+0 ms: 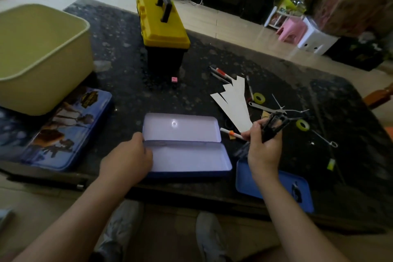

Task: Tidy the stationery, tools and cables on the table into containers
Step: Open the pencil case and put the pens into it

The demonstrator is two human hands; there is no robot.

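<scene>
An open blue pencil tin (pixel 187 155) with a pale inside lies at the table's near edge, nothing in it. My left hand (pixel 129 155) grips its left end at the hinge. My right hand (pixel 262 147) holds a bundle of black pens or sticks (pixel 274 125) just right of the tin, with a white and orange pen (pixel 230 133) sticking out to the left. Fanned pale paper strips (pixel 234 104) lie beyond. More pens (pixel 220 74), two yellow tape rolls (pixel 259 98) (pixel 303 125), a wrench (pixel 262 108) and cable ties (pixel 323 138) are scattered at the right.
A yellow and black toolbox (pixel 163 27) stands shut at the back centre. A pale green tub (pixel 40 55) sits at the left on a printed blue tin (pixel 66 125). A blue tray (pixel 276 185) lies under my right wrist. A pink eraser (pixel 174 79) lies mid-table.
</scene>
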